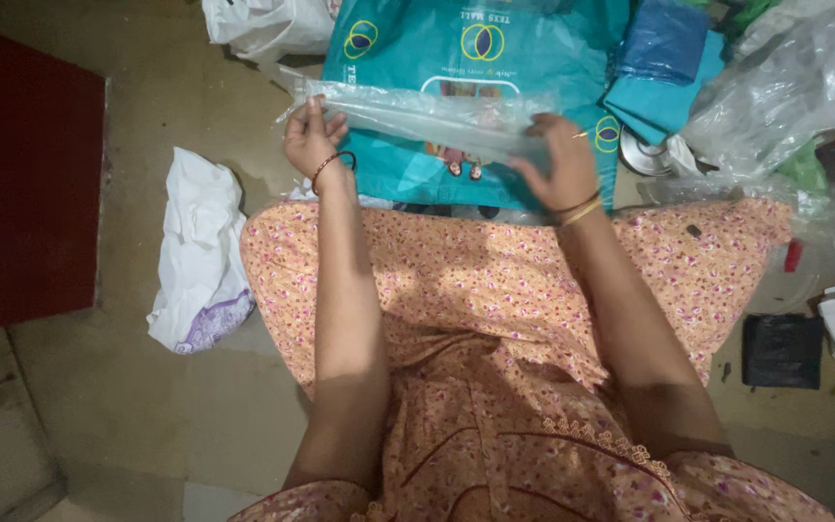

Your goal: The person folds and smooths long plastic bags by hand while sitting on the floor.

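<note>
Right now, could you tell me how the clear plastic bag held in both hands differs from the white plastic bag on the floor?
The clear plastic bag is see-through and stretched flat between the left hand and right hand; the white plastic bag is opaque and lies crumpled. The clear one is held above the teal bag; the white one rests untouched on the floor beside the person's knee. Both are thin, soft plastic.
</note>
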